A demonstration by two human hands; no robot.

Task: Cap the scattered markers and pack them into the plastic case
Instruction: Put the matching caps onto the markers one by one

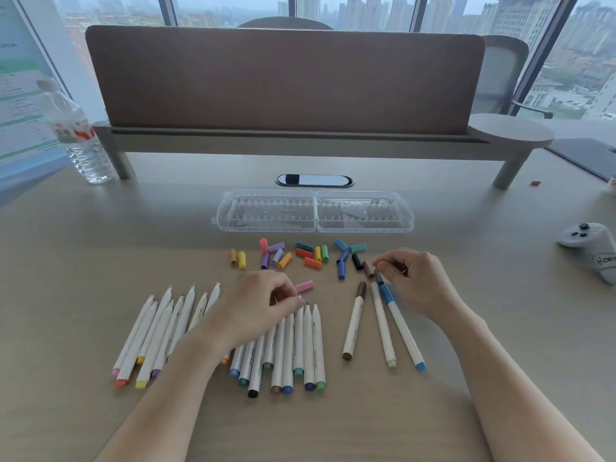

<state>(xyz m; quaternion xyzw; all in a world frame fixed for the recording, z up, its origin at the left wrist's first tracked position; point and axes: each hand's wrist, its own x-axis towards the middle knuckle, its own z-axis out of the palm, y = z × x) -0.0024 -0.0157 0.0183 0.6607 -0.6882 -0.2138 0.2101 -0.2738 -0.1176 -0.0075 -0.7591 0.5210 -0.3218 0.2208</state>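
The markers [293, 345] lie uncapped in a loose fan on the desk [100, 261], tips away from the person, with three capped ones [383, 325] set apart to the right. The caps [310, 255] are strewn just beyond them, and the case [315, 211] sits open and empty behind the caps.

The left hand [263, 305] rests over the middle of the fan, its fingers curled down at a marker's tip end beside a pink cap [304, 286]; whether it has pinched the marker cannot be told. The right hand [410, 281] hovers by the capped three with fingers curled in; it may be pinching something small, but that is unclear.

The likeliest slip is a colour mismatch: several caps are close in shade, and the barrels show colour only at their tail ends. The left wrist lying across the fan could roll markers out of line or smear a wet tip. Round caps may also roll off if nudged.

The desk is pale wood-tone, with a cable slot [314, 180], a brown divider [283, 78] on a shelf, a water bottle [80, 128] at the left and a controller [590, 241] at the right. Windows behind show a hazy city.
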